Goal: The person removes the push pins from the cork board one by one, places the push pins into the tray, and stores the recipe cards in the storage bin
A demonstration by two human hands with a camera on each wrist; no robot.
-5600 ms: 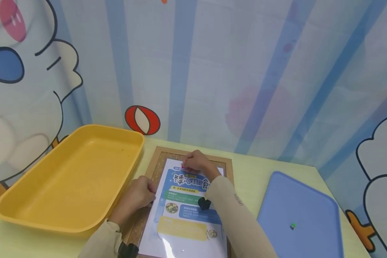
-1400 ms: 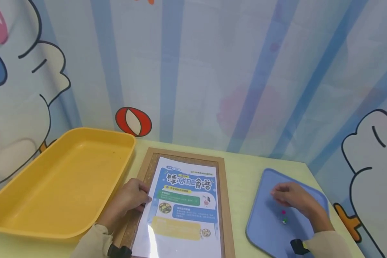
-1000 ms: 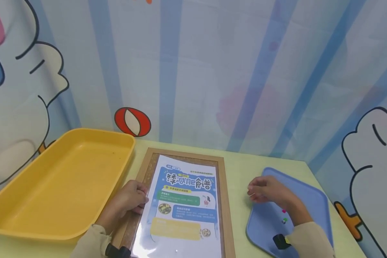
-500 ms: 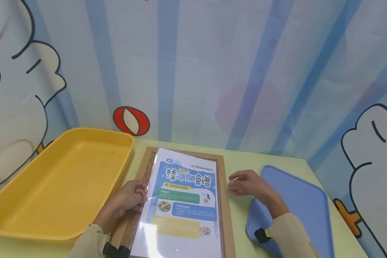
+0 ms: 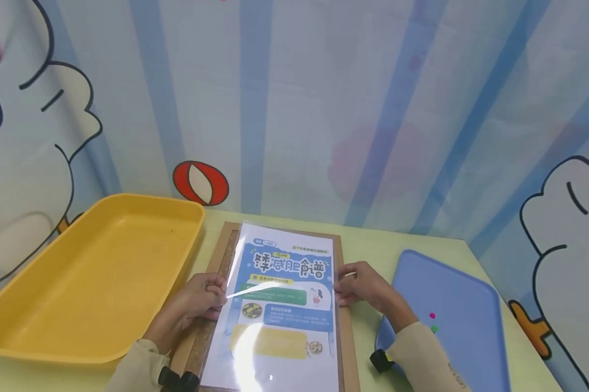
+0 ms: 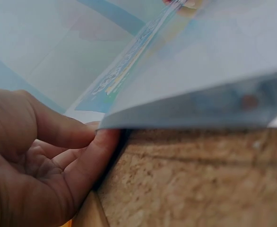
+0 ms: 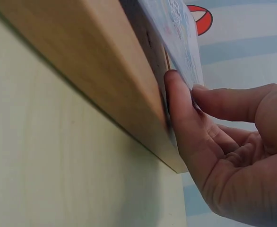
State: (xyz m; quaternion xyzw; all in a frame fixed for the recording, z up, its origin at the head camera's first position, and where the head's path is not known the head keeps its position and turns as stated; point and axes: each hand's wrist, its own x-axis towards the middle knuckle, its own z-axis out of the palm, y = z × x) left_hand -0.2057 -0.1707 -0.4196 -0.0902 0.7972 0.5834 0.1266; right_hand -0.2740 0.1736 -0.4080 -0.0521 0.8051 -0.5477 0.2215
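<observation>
A glossy laminated poster [image 5: 284, 305] with blue, green and yellow print lies over a wood-framed cork board [image 5: 350, 343]. My left hand [image 5: 196, 302] pinches its left edge between thumb and index finger. In the left wrist view the left hand [image 6: 48, 156] holds that edge raised above the cork [image 6: 200, 179]. My right hand [image 5: 365, 288] pinches the poster's right edge. In the right wrist view the right hand [image 7: 233, 146] has its thumb on the poster's face and a finger behind it, beside the wooden frame [image 7: 96, 71].
A yellow basin [image 5: 103, 283] stands left of the board. On the right, a blue tray [image 5: 461, 305] bears a pink pushpin [image 5: 432, 316] and a green pushpin [image 5: 435, 328]. A patterned curtain [image 5: 294, 109] hangs behind the table [image 5: 377, 250].
My right hand has left the blue tray, moved leftward and taken the poster's right edge. The pink pushpin, earlier near the poster's top, lies on the tray. The poster has lifted slightly.
</observation>
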